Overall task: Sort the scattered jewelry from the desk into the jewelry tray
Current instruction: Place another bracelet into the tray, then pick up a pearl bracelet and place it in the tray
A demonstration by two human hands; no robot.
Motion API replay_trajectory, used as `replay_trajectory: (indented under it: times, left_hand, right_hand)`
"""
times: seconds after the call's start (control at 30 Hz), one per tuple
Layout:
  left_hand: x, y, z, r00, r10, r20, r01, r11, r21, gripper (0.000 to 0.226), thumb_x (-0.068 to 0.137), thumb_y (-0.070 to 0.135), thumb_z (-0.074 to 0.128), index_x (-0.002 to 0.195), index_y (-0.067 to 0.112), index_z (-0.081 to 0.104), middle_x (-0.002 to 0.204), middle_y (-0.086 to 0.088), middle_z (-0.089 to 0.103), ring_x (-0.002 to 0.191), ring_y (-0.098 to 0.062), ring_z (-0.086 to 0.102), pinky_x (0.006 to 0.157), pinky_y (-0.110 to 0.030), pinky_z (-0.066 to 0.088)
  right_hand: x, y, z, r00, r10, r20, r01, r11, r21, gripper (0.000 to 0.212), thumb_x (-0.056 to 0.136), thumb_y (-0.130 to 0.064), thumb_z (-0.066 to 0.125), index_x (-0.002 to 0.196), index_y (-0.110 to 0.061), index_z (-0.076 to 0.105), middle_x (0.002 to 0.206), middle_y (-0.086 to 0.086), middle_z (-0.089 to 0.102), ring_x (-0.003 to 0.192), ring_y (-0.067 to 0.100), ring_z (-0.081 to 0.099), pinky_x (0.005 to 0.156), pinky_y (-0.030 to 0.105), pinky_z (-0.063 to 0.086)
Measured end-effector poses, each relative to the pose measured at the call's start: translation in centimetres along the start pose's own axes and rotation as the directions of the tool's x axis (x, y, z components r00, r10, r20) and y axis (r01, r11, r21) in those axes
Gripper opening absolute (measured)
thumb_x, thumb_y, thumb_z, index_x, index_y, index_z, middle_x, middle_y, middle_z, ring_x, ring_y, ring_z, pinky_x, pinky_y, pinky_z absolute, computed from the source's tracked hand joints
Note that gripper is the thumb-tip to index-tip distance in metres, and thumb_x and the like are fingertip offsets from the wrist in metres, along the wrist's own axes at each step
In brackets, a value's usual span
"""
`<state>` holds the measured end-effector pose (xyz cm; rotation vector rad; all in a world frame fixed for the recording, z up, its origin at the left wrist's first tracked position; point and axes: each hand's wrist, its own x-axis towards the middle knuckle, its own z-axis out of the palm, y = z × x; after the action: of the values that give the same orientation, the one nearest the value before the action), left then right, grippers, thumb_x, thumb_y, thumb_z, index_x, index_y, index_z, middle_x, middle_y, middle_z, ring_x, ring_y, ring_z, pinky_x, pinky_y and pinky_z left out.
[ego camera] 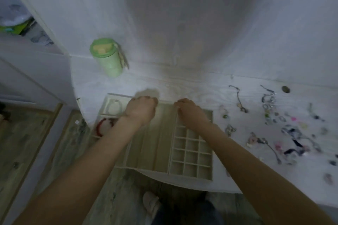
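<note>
A beige jewelry tray (pixel 192 153) lies on the white desk, with long grooves in its middle and small square cells on the right. A red bracelet (pixel 102 127) and a pale bracelet (pixel 114 107) sit in its left compartments. My left hand (pixel 141 109) and my right hand (pixel 190 110) both reach to the tray's far edge, fingers curled down over it. Whether they pinch anything small is hidden by blur. Scattered jewelry (pixel 270 115) lies on the desk to the right of the tray.
A green lidded bottle (pixel 108 58) stands behind the tray at the left, against the white wall. A small round dark object (pixel 285 89) lies at the far right. The desk's curved front edge runs under the tray, with the floor and my feet below.
</note>
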<state>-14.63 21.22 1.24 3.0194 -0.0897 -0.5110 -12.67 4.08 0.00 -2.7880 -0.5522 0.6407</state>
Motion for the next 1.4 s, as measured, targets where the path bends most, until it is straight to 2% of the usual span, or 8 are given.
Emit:
replay_trajectory:
  times: [0.4,0.57,0.77,0.93,1.03,1.2,1.33,1.4]
  left_hand:
    - [5.7,32.5,0.1,0.907,0.415,-0.069,-0.416,0.909,0.002,0.036,0.097,0.019,0.037,0.130,0.017,0.050,0.124,-0.008,0.056,0.114,-0.028,0.047,0.090,-0.036,0.037]
    - [8.0,45.2,2.0,0.860,0.499,-0.104,-0.510,0.840,-0.186,0.034,0.097,0.017,0.040,0.130,0.015,0.050,0.124,-0.010,0.055,0.112,-0.029,0.050,0.089,-0.035,0.041]
    - [11.0,57.7,5.1,0.799,0.601,-0.018,-0.594,0.785,-0.175,0.042,0.098,0.015,0.038,0.140,0.019,0.040,0.141,-0.007,0.044,0.126,-0.026,0.040,0.101,-0.039,0.036]
    - [13.4,62.4,6.6,0.778,0.619,0.103,-0.615,0.785,-0.071,0.057,0.096,0.010,0.040,0.148,0.025,0.024,0.157,-0.001,0.017,0.141,-0.024,0.018,0.112,-0.046,0.022]
    - [13.9,63.5,7.8,0.776,0.618,0.126,-0.628,0.776,0.062,0.055,0.097,0.016,0.040,0.149,0.025,0.022,0.159,-0.001,0.008,0.143,-0.023,0.014,0.113,-0.047,0.019]
    - [13.9,64.1,8.1,0.741,0.671,-0.026,-0.653,0.728,0.209,0.036,0.093,0.007,0.042,0.128,0.013,0.050,0.137,-0.007,0.045,0.126,-0.026,0.038,0.098,-0.037,0.032]
    - [14.5,63.0,7.1,0.695,0.712,-0.096,-0.662,0.686,0.302,0.015,0.083,0.007,0.062,0.097,0.009,0.066,0.109,-0.009,0.059,0.102,-0.027,0.053,0.082,-0.035,0.040]
    - [14.7,61.8,7.0,0.707,0.699,-0.107,-0.656,0.704,0.273,0.013,0.085,0.013,0.061,0.098,0.009,0.065,0.107,-0.008,0.059,0.101,-0.025,0.054,0.081,-0.034,0.041]
  right_hand:
    - [-16.0,28.4,-3.5,0.871,0.483,-0.094,-0.446,0.856,0.262,0.042,0.101,-0.010,0.032,0.142,-0.017,0.037,0.146,0.007,0.037,0.132,0.023,0.036,0.106,0.033,0.033]
    - [-21.4,38.9,-3.9,0.801,0.563,-0.203,-0.476,0.805,0.354,0.045,0.098,-0.010,0.039,0.143,-0.013,0.034,0.148,0.008,0.033,0.134,0.025,0.031,0.103,0.036,0.034]
    - [-24.4,49.7,-3.3,0.765,0.608,-0.210,-0.531,0.781,0.329,0.051,0.099,-0.011,0.038,0.148,-0.013,0.024,0.154,0.010,0.021,0.137,0.030,0.026,0.107,0.038,0.031]
    - [-24.3,54.1,-2.4,0.775,0.613,-0.150,-0.527,0.760,0.381,0.056,0.097,-0.006,0.039,0.149,-0.010,0.019,0.154,0.016,0.016,0.139,0.031,0.024,0.111,0.035,0.024]
    - [-24.0,55.0,-2.1,0.764,0.619,-0.185,-0.510,0.754,0.415,0.050,0.095,-0.001,0.040,0.143,-0.009,0.034,0.148,0.015,0.027,0.132,0.029,0.032,0.107,0.031,0.026]
    - [-23.1,55.0,-2.0,0.755,0.608,-0.246,-0.532,0.787,0.311,0.018,0.095,-0.003,0.040,0.111,-0.004,0.050,0.115,0.010,0.042,0.107,0.027,0.042,0.079,0.025,0.033]
    - [-22.1,54.3,-1.9,0.763,0.603,-0.235,-0.539,0.793,0.285,0.024,0.091,0.007,0.040,0.111,0.000,0.052,0.123,0.018,0.040,0.111,0.027,0.042,0.084,0.028,0.034]
    - [-21.9,53.8,-2.5,0.758,0.597,-0.261,-0.506,0.792,0.341,0.025,0.091,0.008,0.040,0.112,0.001,0.051,0.122,0.019,0.041,0.112,0.029,0.043,0.088,0.027,0.034]
